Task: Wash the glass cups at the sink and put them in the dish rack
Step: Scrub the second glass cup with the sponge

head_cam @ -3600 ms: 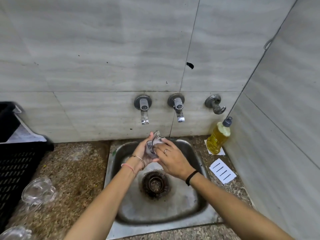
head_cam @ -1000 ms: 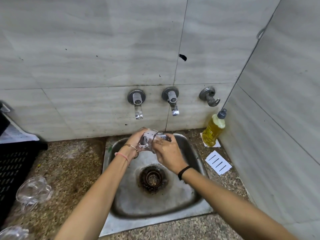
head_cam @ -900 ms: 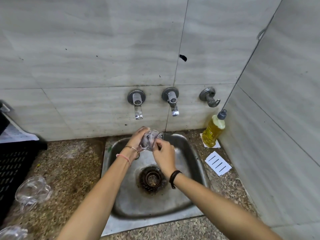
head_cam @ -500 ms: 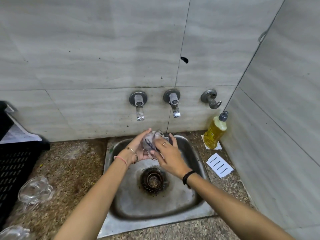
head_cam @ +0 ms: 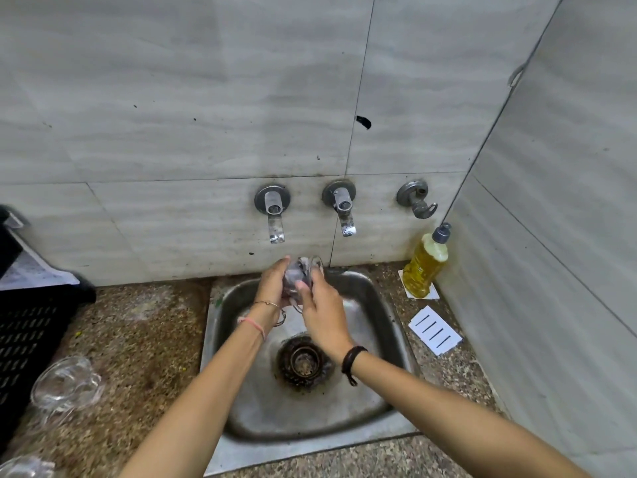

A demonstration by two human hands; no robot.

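A clear glass cup (head_cam: 303, 272) is held above the back of the steel sink (head_cam: 375, 294), just under the left tap (head_cam: 274, 212). My left hand (head_cam: 272, 284) cups it from the left side. My right hand (head_cam: 320, 312) grips it from the right, with the thumb on the glass. Two more glass cups lie on the counter at the lower left: one cup (head_cam: 65, 384) on its side, another cup (head_cam: 24, 469) cut off by the frame's edge. The black dish rack (head_cam: 31, 326) stands at the far left.
A second tap (head_cam: 343, 210) and a wall valve (head_cam: 417, 200) are on the tiled wall. A yellow soap bottle (head_cam: 425, 263) stands in the right corner, with a white slotted soap dish (head_cam: 435, 330) in front. The drain strainer (head_cam: 303, 363) is mid-sink.
My right hand has turned around the cup, from fingers spread over it to a grip along its right side. The cup stays under the left tap in my left hand.
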